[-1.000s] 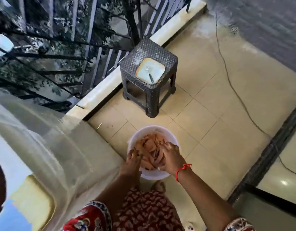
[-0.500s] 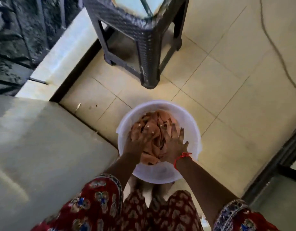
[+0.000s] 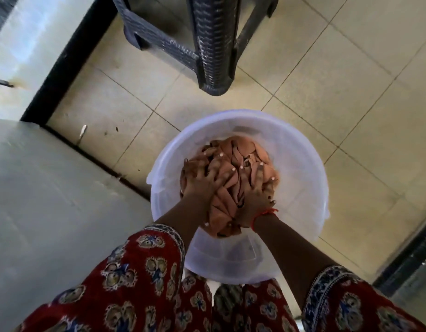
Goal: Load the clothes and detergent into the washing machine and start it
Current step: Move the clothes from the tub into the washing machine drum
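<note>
Both hands are closed around a bunched heap of peach-orange cloth (image 3: 233, 188) inside the round translucent white plastic tub (image 3: 308, 188) that sits on the beige tiled floor (image 3: 351, 104). The left hand (image 3: 202, 180) grips the left side of the bundle with fingers spread over its top; the right hand (image 3: 255, 190), a red thread (image 3: 264, 214) tied at its wrist, clasps the right side. Compared with half a second ago, the hands have gathered the cloth into a tighter, rounder ball and the bundle now sits higher, its lower edge lifted clear of the near part of the tub's bottom, which shows bare. The view has also dropped closer: the tub fills more of the frame and only the legs of the dark woven-pattern plastic stool (image 3: 207, 51) remain at the top edge. The pale flat side of the washing machine (image 3: 51, 212) stands just left of the tub. Red patterned sleeves (image 3: 140, 271) cover the forearms near the camera
</note>
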{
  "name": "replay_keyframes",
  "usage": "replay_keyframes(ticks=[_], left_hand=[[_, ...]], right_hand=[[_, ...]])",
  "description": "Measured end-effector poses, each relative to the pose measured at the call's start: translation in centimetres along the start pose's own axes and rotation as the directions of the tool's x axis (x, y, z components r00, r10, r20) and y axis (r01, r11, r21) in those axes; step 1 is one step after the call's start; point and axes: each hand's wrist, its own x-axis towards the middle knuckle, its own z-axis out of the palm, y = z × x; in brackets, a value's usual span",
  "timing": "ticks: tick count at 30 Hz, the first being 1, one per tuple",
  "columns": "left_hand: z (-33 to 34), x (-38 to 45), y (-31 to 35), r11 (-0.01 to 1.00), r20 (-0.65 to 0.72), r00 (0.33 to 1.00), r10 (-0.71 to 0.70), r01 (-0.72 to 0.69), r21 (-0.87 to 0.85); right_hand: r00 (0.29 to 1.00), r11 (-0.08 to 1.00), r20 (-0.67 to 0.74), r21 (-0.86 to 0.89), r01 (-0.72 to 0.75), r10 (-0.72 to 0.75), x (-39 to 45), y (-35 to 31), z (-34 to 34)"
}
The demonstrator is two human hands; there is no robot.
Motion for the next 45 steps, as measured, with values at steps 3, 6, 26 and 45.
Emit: replay_keyframes(ticks=[3,6,26,45], left_hand=[[0.2,2.1,0.6,1.000,0.069,0.998,-0.011,0.013,-0.016],[1.7,4.2,0.7,1.000,0.090,0.996,-0.022,0.023,-0.001],[3.8,10.5,0.0,0.975,0.081,0.989,-0.120,0.133,-0.177],[-7.1,-1.9,1.4,0.899,-0.075,0.959,-0.272,0.226,-0.375]], right_hand=[[0.998,1.000,-0.066,-0.017,0.004,-0.005,1.6,-0.3,0.9],[0.996,1.000,-0.091,-0.028,-0.005,0.002,3.5,-0.3,2.0],[0.992,0.991,-0.020,-0.052,0.125,-0.126,10.6,1.2,4.3],[0.972,0.966,-0.005,-0.114,0.233,-0.235,-2.3,-2.7,-9.8]])
